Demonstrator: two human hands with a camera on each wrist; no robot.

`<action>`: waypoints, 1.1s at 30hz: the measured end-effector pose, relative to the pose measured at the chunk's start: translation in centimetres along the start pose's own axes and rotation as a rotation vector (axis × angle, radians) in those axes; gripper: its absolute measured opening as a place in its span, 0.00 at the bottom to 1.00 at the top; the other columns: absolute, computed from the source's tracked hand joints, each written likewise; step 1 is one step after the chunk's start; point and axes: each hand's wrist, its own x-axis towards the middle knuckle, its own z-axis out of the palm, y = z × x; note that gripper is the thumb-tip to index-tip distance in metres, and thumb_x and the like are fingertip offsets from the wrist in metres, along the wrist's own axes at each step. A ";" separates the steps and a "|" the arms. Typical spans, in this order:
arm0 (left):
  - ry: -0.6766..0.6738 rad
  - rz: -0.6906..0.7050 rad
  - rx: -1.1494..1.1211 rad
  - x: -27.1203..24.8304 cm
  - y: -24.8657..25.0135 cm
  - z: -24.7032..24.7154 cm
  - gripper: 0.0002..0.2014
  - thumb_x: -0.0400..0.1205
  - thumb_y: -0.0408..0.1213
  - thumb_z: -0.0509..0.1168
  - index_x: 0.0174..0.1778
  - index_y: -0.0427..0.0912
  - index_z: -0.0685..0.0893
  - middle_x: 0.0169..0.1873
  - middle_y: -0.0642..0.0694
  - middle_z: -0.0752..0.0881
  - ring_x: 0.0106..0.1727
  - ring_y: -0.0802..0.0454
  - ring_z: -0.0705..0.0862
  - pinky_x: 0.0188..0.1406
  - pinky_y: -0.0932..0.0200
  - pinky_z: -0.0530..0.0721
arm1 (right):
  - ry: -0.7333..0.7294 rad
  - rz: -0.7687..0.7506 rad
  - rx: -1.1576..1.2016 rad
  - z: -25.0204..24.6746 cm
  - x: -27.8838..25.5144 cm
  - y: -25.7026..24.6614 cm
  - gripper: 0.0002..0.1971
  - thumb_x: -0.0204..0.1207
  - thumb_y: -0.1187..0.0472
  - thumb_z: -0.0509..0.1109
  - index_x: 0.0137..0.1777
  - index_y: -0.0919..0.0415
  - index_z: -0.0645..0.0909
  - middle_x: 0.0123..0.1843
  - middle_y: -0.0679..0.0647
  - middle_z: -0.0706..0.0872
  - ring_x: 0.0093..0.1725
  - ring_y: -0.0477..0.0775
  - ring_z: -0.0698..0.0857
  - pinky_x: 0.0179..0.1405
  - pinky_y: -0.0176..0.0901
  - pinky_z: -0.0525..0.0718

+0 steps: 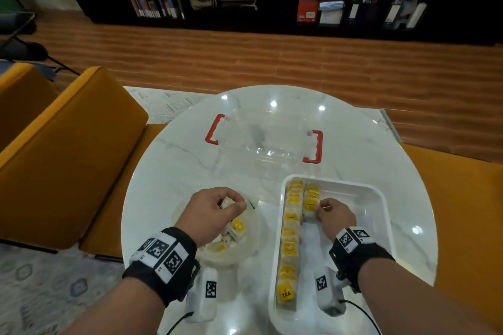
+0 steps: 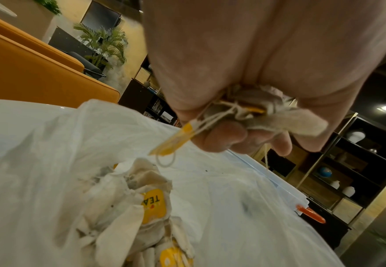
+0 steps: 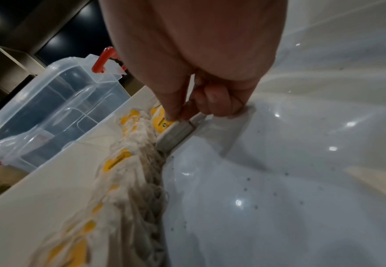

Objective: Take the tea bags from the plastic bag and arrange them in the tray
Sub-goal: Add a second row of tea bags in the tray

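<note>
A clear plastic bag (image 1: 245,247) (image 2: 50,144) lies open on the table with several tea bags (image 1: 236,228) (image 2: 146,202) inside, white pouches with yellow tags. My left hand (image 1: 215,209) (image 2: 233,126) hovers over it, fingers curled round a bunch of tea bags (image 2: 267,115), one yellow tag (image 2: 176,140) dangling. A white tray (image 1: 378,198) (image 3: 278,162) holds a long row of tea bags (image 1: 290,239) (image 3: 123,162) along its left wall. My right hand (image 1: 332,212) (image 3: 187,112) pinches a tea bag (image 1: 310,207) (image 3: 178,130) that starts a second row.
A clear storage box (image 1: 261,139) (image 3: 50,117) with red handles (image 1: 314,147) stands behind the bag and tray on the round white marble table (image 1: 177,166). Orange chairs (image 1: 68,144) flank the table. Most of the tray floor right of the rows is bare.
</note>
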 end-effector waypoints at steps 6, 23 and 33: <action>-0.019 0.010 0.005 0.1 -0.3 -0.1 0.04 0.77 0.41 0.74 0.37 0.53 0.88 0.28 0.37 0.84 0.23 0.51 0.76 0.24 0.61 0.77 | -0.003 0.013 0.024 -0.1 0.0 -0.3 0.10 0.78 0.53 0.71 0.55 0.57 0.82 0.47 0.53 0.86 0.46 0.54 0.79 0.47 0.39 0.71; -0.195 -0.014 -0.653 -1.1 5.5 -3.1 0.20 0.78 0.50 0.66 0.30 0.36 0.81 0.19 0.41 0.72 0.18 0.48 0.72 0.18 0.63 0.73 | -0.297 -0.588 0.441 -3.4 -7.8 -11.7 0.14 0.78 0.62 0.69 0.59 0.44 0.81 0.49 0.41 0.85 0.36 0.46 0.78 0.42 0.36 0.81; -0.395 0.053 -0.760 -1.8 8.6 -3.1 0.23 0.73 0.59 0.65 0.30 0.39 0.82 0.21 0.44 0.69 0.19 0.50 0.69 0.21 0.62 0.66 | -0.470 -0.773 0.154 -3.8 -10.0 -13.5 0.15 0.79 0.55 0.70 0.65 0.44 0.81 0.61 0.38 0.84 0.60 0.35 0.81 0.59 0.34 0.79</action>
